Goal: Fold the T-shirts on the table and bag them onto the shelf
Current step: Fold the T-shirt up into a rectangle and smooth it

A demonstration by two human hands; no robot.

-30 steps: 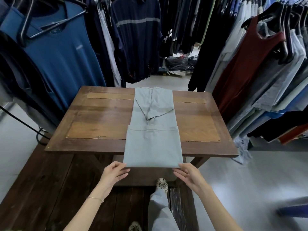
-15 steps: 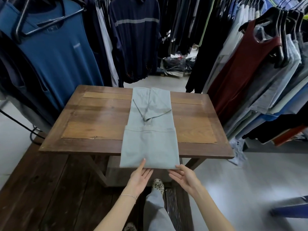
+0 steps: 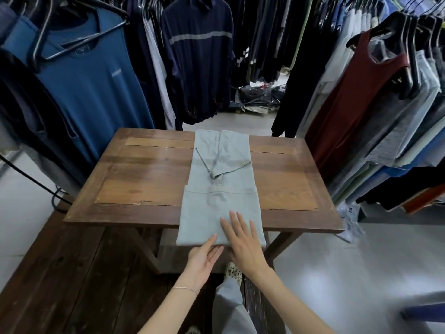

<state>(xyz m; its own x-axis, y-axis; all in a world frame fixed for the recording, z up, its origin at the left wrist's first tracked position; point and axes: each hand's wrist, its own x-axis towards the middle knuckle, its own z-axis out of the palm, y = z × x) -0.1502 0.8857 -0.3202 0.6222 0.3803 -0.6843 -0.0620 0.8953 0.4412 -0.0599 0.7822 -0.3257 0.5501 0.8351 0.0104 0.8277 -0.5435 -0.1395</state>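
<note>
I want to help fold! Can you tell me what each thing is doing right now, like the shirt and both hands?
T-shirt: sides folded in, bottom folded up, near edge hanging off the table.
Table: standing, shirt lying on it.
Right hand: flat on the shirt, fingers straight.
Left hand: open, thumb on top of the shirt's near edge, fingers underneath.
Hanging clothes: on hangers all around.
</note>
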